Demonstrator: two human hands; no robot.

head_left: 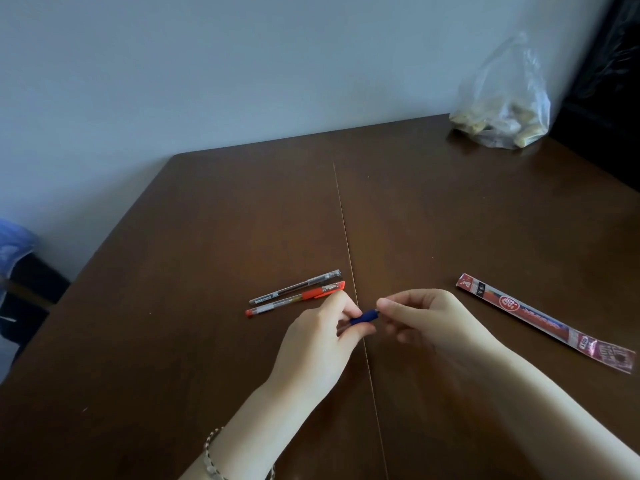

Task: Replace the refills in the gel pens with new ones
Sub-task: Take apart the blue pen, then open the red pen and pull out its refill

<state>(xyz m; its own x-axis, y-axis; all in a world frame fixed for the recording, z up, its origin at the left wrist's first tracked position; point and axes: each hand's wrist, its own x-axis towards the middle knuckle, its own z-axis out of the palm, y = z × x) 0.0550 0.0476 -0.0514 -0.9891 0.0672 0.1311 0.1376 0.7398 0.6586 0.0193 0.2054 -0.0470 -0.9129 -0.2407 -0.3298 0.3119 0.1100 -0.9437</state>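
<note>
Both hands meet over the middle of the tabletop (207, 237). The left hand (318, 337) grips a blue gel pen (363, 318) and the right hand (426, 320) pinches its front end. Just behind the left hand lie a red gel pen (294, 298) and a black gel pen (296, 286), side by side. A refill pack (543, 322) lies near the right edge, and a plastic bag (502, 112) stands at the far right corner.

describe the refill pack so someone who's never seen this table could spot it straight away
Take the brown table and the seam down its middle, then look at the right half. To the right of the right hand lies the refill pack, flat and slanted. It is the only long, narrow red printed packet; the plastic bag in the far corner is clear.
</note>
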